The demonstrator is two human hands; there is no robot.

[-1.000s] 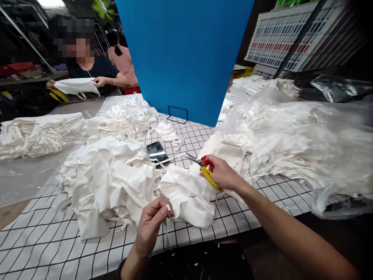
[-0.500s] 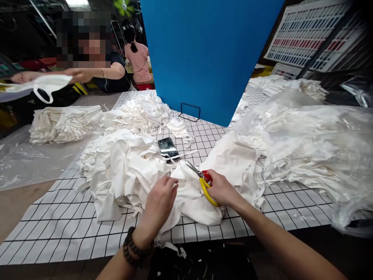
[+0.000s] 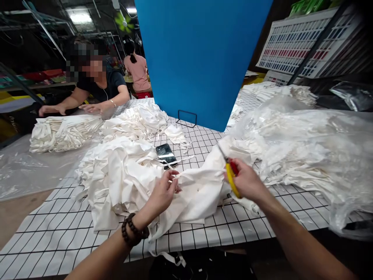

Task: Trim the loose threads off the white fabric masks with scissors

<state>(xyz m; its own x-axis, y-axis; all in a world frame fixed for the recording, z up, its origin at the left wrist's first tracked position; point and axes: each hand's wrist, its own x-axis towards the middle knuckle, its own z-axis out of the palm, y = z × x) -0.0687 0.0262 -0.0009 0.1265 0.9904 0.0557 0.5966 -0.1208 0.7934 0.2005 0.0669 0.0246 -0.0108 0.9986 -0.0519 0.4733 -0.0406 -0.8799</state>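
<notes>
Meanwhile the left hand (image 3: 163, 190) pinched the white cloth (image 3: 198, 194) on the worktop (image 3: 204, 136), and the right hand (image 3: 247, 182) gripped the scissors (image 3: 230, 175).

Dark bead bracelet (image 3: 132, 230), L wrist; prob. wooden

A table (image 3: 221, 233) covered in a white cloth with a black grid carries everything. On its near left lies a big loose heap of white fabric pieces (image 3: 116, 179), with a smaller heap (image 3: 140, 118) farther back. A dark phone (image 3: 166, 154) lies face up between them, toward the middle. At the far left sits a neat stack of folded white pieces (image 3: 61, 132) on clear plastic sheeting (image 3: 26, 171). The right side holds a large clear plastic bag of white pieces (image 3: 314, 144). A blue board (image 3: 201, 58) stands upright at the far middle in a black wire stand (image 3: 186, 118)
</notes>
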